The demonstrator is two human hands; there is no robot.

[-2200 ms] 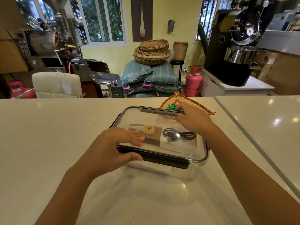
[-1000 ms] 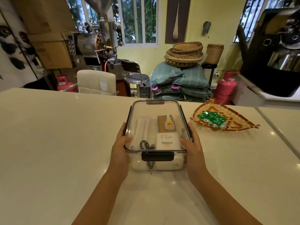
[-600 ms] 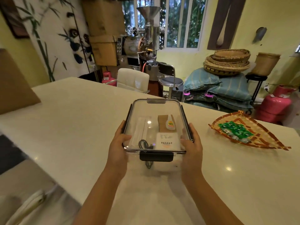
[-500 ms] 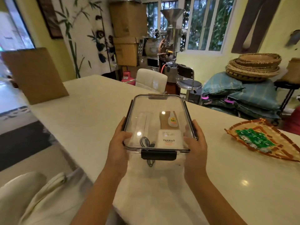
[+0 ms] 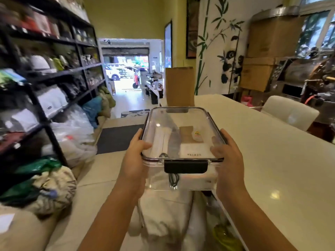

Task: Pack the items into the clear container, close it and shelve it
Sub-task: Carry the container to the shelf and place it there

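Beside dark shelves (image 5: 54, 73), lidded clear container (image 5: 181, 134) with black latches, fingers of both hands clamped on its sides.

I see two bare forearms, no sleeves, no watch or rings. My left hand (image 5: 135, 161) and right hand (image 5: 228, 160) are ungloved; pale trousers (image 5: 163, 212) show below.

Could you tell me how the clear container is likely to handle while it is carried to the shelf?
The clear container looks rigid: both hands grip only its sides. Probably light, holding a cable and small boxes. Those lie loose, so tilting may slide them; its latch appears shut.
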